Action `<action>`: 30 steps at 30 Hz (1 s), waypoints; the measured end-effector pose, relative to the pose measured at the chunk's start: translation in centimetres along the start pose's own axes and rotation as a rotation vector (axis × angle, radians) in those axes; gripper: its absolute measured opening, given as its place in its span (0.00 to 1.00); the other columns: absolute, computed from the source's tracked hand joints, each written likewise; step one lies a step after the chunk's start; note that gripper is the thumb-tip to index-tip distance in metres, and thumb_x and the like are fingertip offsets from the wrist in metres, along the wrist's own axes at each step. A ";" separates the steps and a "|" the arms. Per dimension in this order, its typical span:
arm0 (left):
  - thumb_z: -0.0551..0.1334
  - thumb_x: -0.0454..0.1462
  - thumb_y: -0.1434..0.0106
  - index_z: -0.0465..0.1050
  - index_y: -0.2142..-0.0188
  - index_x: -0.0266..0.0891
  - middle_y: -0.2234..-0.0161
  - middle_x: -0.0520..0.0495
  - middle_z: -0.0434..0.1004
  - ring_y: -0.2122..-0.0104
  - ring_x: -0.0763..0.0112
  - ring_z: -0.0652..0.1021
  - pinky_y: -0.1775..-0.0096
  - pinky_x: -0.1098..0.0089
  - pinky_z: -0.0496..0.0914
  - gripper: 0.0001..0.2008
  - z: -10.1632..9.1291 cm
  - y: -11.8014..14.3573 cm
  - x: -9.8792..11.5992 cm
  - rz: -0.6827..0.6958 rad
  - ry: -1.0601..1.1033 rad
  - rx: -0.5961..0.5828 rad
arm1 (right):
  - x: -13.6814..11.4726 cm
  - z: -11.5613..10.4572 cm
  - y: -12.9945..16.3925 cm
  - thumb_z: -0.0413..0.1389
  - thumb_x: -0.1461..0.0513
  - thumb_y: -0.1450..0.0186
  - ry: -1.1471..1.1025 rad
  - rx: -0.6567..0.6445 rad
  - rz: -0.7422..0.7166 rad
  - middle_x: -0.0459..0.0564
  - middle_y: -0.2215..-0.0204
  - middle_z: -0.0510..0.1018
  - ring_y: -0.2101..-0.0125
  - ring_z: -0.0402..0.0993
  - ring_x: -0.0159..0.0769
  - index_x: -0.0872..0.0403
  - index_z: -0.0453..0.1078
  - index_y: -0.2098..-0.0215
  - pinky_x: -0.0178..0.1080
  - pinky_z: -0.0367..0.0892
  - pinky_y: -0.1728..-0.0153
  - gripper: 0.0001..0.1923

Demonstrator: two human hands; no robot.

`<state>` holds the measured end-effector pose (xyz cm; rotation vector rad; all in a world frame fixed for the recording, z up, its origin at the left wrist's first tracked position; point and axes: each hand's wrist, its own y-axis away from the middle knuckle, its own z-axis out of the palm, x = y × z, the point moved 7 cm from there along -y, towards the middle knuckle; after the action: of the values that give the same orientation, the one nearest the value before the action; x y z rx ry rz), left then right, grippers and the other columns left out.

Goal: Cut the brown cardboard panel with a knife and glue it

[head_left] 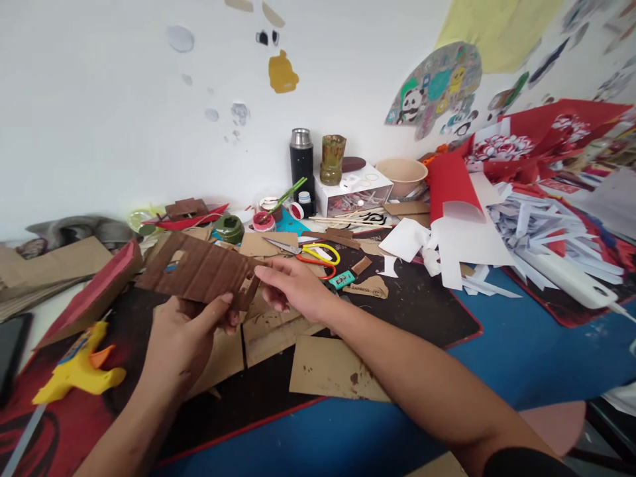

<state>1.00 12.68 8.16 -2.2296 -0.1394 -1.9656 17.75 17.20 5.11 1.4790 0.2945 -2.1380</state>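
Observation:
A dark brown painted piece of cardboard [199, 268] with small window-like cut-outs is raised above the mat. My left hand [186, 331] grips it from below, thumb on the near face and the other fingers partly hidden behind. At its right edge, beside a small cut-out, my right hand [295, 288] is closed with its fingertips on the card. Scissors [318, 253] with yellow and orange handles lie just beyond my right hand. Under both hands are flat tan cardboard pieces [332, 368], some with brown paint spots.
A yellow glue gun [79, 371] lies at the left, near a red-faced cardboard strip [94, 291]. Paint jars [230, 228], a black flask [301, 159] and a white box [354, 189] stand along the wall. White paper strips [541, 225] and red paper [452, 185] are heaped at the right.

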 end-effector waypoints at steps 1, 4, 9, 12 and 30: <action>0.76 0.47 0.42 0.78 0.70 0.44 0.77 0.51 0.78 0.78 0.65 0.75 0.76 0.64 0.71 0.13 0.1 0.0 -0.1 -0.021 0.044 -0.016 | 0.0 -0.2 0.0 0.64 0.52 0.24 -0.003 0.012 0.006 0.37 0.78 0.74 0.83 0.63 0.26 0.50 0.72 0.59 0.32 0.55 0.81 0.12; 0.78 0.44 0.44 0.79 0.66 0.43 0.76 0.52 0.79 0.79 0.69 0.74 0.77 0.67 0.69 0.13 0.1 -0.1 -0.6 -0.087 0.166 -0.017 | -0.1 -0.2 0.0 0.66 0.53 0.25 0.003 0.011 0.005 0.36 0.79 0.73 0.83 0.63 0.26 0.51 0.74 0.56 0.32 0.55 0.81 0.11; 0.81 0.40 0.51 0.81 0.62 0.42 0.71 0.53 0.82 0.79 0.73 0.74 0.78 0.72 0.69 0.18 -0.1 -0.3 -1.1 -0.155 0.299 0.043 | -0.1 1.0 0.3 0.75 0.45 0.35 0.047 -0.107 0.015 0.36 0.79 0.74 0.82 0.63 0.25 0.50 0.70 0.64 0.32 0.56 0.81 0.24; 0.81 0.37 0.54 0.82 0.64 0.41 0.70 0.53 0.82 0.79 0.76 0.74 0.79 0.74 0.69 0.17 0.1 -0.2 -1.3 -0.213 0.397 0.070 | 0.1 1.3 0.5 0.76 0.43 0.38 0.077 -0.135 0.032 0.36 0.78 0.74 0.82 0.63 0.25 0.50 0.70 0.65 0.32 0.56 0.82 0.27; 0.73 0.27 0.48 0.76 0.70 0.38 0.77 0.54 0.74 0.84 0.82 0.70 0.85 0.86 0.61 0.09 0.1 -0.3 -2.9 -0.544 0.563 0.099 | -0.3 1.5 0.5 0.76 0.46 0.38 0.116 -0.176 0.012 0.35 0.78 0.73 0.82 0.63 0.25 0.51 0.73 0.60 0.32 0.55 0.81 0.24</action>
<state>0.64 13.11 5.25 -1.5969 -0.8115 -2.6994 16.87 16.12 5.99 1.4999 0.5010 -1.9649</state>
